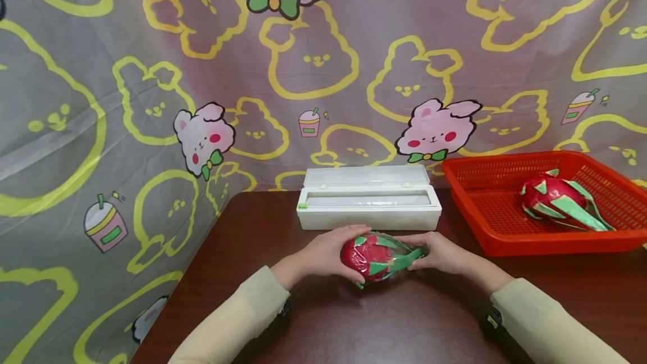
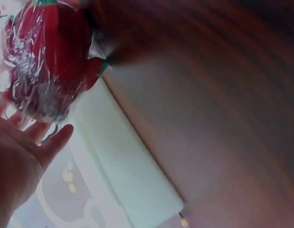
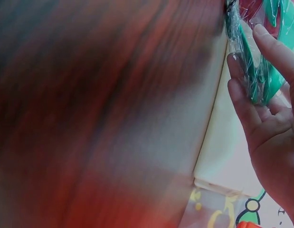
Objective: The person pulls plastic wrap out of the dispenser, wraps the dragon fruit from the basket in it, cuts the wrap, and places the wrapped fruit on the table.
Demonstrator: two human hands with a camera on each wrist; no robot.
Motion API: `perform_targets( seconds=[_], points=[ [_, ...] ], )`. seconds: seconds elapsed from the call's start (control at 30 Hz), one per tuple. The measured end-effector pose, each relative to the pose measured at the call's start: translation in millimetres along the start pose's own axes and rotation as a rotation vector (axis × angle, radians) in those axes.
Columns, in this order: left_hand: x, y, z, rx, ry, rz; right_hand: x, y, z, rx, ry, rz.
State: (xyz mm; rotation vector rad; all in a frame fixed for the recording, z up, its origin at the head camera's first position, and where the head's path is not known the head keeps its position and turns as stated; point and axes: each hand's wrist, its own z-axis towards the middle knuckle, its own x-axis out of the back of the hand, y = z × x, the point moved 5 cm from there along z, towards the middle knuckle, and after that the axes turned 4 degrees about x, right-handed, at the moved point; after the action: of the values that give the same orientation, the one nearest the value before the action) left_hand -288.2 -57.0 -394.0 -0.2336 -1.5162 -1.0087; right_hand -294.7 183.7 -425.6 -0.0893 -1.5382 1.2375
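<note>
A red dragon fruit (image 1: 370, 257) with green leaf-like scales is held above the table, its round end to the left. Shiny clear plastic film covers it, crinkled at the round end in the left wrist view. My left hand (image 1: 323, 253) grips that round end, thumb below and fingers over the top. At the leafy end, my right hand (image 1: 438, 253) pinches the green tips and the film around them; the right wrist view shows the thumb (image 3: 275, 50) on one side and fingers on the other.
Behind the hands stands a white cling film box (image 1: 369, 219) with its lid raised and a roll inside. A red plastic basket (image 1: 497, 243) at the right holds another dragon fruit (image 1: 556, 198). A patterned curtain (image 1: 349, 83) hangs behind the brown table (image 1: 364, 330).
</note>
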Motion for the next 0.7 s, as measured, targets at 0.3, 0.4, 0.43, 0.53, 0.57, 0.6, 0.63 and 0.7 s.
perform_targets(
  seconds=[0.3,0.4,0.43,0.53,0.57,0.6,0.63,0.7],
  points=[
    [-10.9,-1.4,8.4,0.021,0.012,-0.030,1,0,-2.4,-0.020,-0.013,-0.024],
    [-9.8,-1.3,9.8,0.001,0.035,-0.043,3,-2,-3.4,-0.038,-0.008,-0.044],
    [-9.4,-1.2,10.5,-0.008,0.043,-0.044,3,-3,-4.0,-0.045,-0.006,-0.052],
    [-8.9,-1.6,11.4,-0.027,0.059,-0.052,4,-7,-6.8,-0.068,-0.004,-0.064],
    [-9.1,-2.1,11.3,-0.028,0.060,-0.060,4,-8,-8.0,-0.074,-0.004,-0.064],
    [-9.2,-2.6,10.9,-0.025,0.059,-0.066,4,-9,-9.4,-0.079,-0.004,-0.062],
    [-9.2,-3.2,10.3,-0.022,0.058,-0.074,5,-11,-11.0,-0.076,-0.005,-0.062],
    [-9.1,-4.3,8.4,-0.012,0.056,-0.091,6,-14,-14.4,-0.083,0.002,-0.042]
  ],
)
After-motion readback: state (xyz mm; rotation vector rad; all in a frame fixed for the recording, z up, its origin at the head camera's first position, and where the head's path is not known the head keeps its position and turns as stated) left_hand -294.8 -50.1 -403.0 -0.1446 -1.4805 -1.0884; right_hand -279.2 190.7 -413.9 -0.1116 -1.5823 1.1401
